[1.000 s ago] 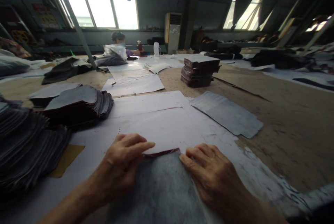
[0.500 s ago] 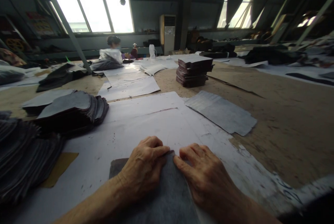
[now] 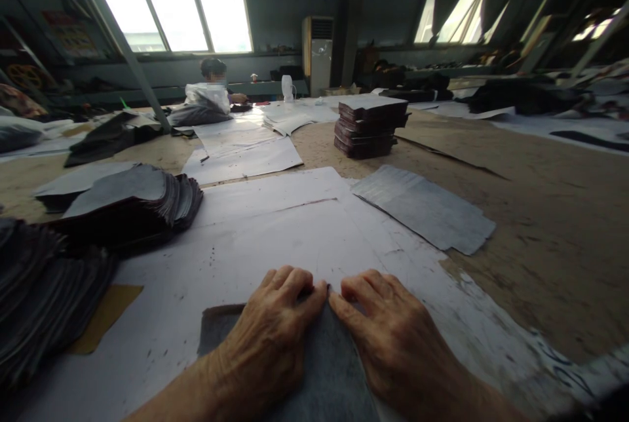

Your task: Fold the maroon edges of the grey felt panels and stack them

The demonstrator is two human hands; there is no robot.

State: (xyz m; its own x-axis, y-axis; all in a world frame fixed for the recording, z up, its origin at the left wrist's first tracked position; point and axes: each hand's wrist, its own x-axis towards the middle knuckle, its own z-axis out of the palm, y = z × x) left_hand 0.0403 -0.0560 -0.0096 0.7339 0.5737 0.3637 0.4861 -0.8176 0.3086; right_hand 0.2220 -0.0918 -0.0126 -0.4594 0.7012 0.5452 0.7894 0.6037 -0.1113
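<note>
A grey sheet piece (image 3: 331,369), which looks like leather or backed fabric, lies in front of me with its dark brown edge folded over along the far side. My left hand (image 3: 278,327) is closed on that far edge, fingers curled and thumb pressing near the right corner. Opposite it, my right hand (image 3: 390,327) pinches the same corner with thumb and curled fingers. The two thumbs almost meet there, and a small dark bit of edge shows between them. Both hands cover part of the piece. White paper (image 3: 275,232) lies under it.
Grey pieces form a fanned stack (image 3: 132,192) and a nearer stack (image 3: 44,297) on the left. A yellowish card (image 3: 108,317) sticks out beside them. Farther off are a dark red-edged stack (image 3: 368,127) and a flat grey piece (image 3: 427,206). Someone sits beyond the table.
My left thumb has slid right to the corner, close to my right thumb. More of the folded brown edge shows left of my left hand. The view has shifted slightly.
</note>
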